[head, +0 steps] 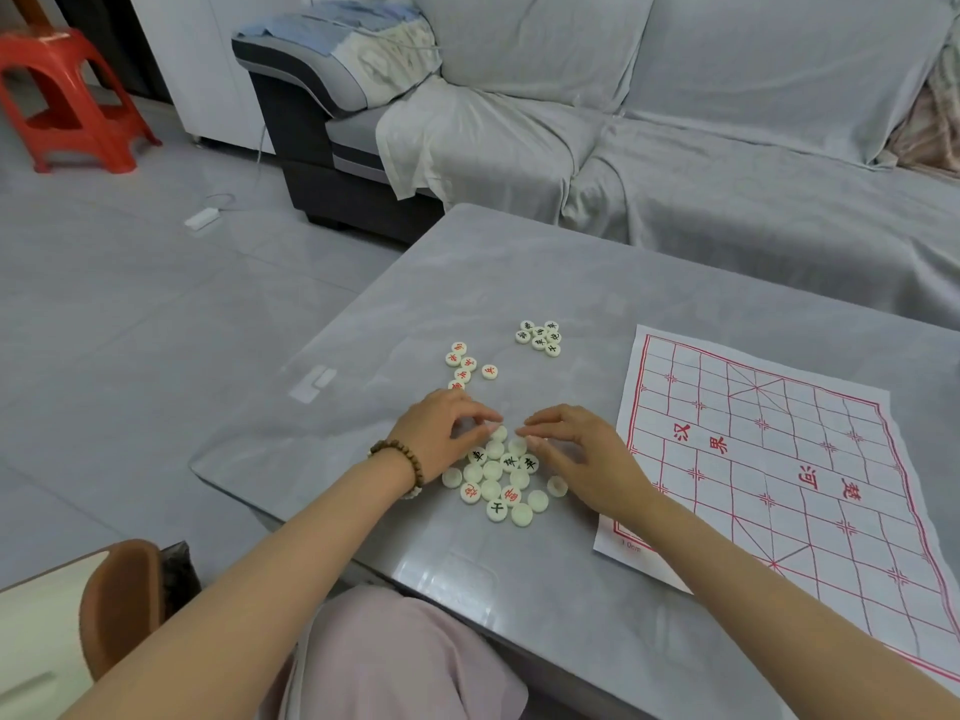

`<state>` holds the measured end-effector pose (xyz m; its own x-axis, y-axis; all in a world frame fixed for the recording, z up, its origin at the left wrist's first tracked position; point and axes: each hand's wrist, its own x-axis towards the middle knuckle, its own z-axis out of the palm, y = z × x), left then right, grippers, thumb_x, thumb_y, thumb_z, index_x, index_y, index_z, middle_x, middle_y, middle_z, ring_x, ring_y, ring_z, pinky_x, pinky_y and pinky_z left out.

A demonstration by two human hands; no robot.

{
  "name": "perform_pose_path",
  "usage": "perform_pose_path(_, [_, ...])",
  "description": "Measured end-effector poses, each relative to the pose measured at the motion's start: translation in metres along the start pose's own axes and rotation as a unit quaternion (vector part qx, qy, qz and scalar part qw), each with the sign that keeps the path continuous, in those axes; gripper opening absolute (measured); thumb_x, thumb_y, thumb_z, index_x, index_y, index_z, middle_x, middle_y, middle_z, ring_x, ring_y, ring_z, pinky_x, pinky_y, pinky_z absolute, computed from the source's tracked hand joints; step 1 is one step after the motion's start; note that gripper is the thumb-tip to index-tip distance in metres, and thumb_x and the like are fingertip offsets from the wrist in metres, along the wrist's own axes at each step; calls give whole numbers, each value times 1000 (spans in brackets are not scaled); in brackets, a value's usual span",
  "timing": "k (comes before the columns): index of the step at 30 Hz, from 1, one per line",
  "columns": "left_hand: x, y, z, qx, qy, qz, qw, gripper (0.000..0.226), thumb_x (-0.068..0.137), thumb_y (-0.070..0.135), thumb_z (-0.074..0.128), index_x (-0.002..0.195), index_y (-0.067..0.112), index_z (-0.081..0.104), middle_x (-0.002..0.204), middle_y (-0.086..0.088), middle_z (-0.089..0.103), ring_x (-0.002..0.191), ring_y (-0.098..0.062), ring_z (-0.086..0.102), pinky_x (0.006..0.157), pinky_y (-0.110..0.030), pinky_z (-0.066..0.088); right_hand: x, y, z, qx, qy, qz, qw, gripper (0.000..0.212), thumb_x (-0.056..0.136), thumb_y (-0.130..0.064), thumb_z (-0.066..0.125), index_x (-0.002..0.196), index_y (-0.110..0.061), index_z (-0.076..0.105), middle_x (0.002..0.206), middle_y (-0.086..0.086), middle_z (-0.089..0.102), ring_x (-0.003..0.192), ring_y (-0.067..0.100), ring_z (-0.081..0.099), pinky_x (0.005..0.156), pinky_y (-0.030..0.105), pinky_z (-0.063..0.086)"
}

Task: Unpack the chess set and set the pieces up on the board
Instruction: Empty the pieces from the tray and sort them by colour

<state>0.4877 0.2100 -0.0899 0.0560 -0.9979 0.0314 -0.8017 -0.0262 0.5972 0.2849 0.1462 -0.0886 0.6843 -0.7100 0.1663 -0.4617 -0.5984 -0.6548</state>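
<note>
Both hands sit on the desk (519, 262), at the loose pile of pieces (498, 480) just left of the paper board (779, 459). Left hand (441, 423), fingers curled, pinches one piece (492, 426). Right hand (582, 449), fingers nearly straight, touches the pile. Farther left of the board lie a red-marked group (462, 363) and a black-marked group (540, 336).

The glossy grey table (519, 283) carries a red-lined white paper board (779, 459) at right, a near pile of cream discs (492, 471), a far-left red-lettered cluster (462, 363) and a farther black-lettered cluster (540, 337).
</note>
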Motion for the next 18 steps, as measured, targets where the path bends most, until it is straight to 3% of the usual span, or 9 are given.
perform_pose_path(3, [-6,0,2,34,2,50,998,43,94,50,30,116,31,62,115,16,60,109,-5,47,95,-30,40,-18,-3,-6,-76,-65,-62,993,41,97,-46,36,124,-27,60,133,-18,50,124,-10,34,107,7,15])
perform_pose_path(5, [-12,2,3,63,-13,73,995,54,93,53,17,123,32,57,126,17,56,120,-3,42,103,-29,34,-31,4,-8,-137,-126,-84,979,58,94,-57,14,136,-33,46,144,-23,30,136,-9,16,111,11,-1])
perform_pose_path(7, [-20,2,3,78,-36,78,993,57,93,52,11,130,35,51,137,20,46,131,1,29,110,-23,21,-37,15,-11,-145,-149,-63,976,63,90,-60,5,141,-37,34,149,-23,17,139,-9,4,112,14,-8])
perform_pose_path(10, [-31,2,2,116,-65,114,985,73,87,62,-7,136,38,42,146,22,30,137,4,11,111,-16,0,-34,20,-13,-123,-156,-21,980,59,91,-57,6,143,-38,28,151,-23,12,140,-8,-1,113,17,-7])
perform_pose_path(12, [-33,4,2,163,-94,131,973,76,84,59,-14,139,40,35,150,20,21,141,-1,2,113,-20,-8,-29,19,-13,-127,-158,-13,979,50,98,-50,11,143,-37,28,153,-21,10,141,-5,1,114,20,-5])
perform_pose_path(18, [-16,29,8,221,-130,153,954,61,92,52,-5,140,42,31,155,15,2,142,-7,-10,114,-30,-13,-7,29,-23,-134,-133,38,981,50,97,-47,13,141,-39,34,155,-13,16,142,-1,10,117,26,-4])
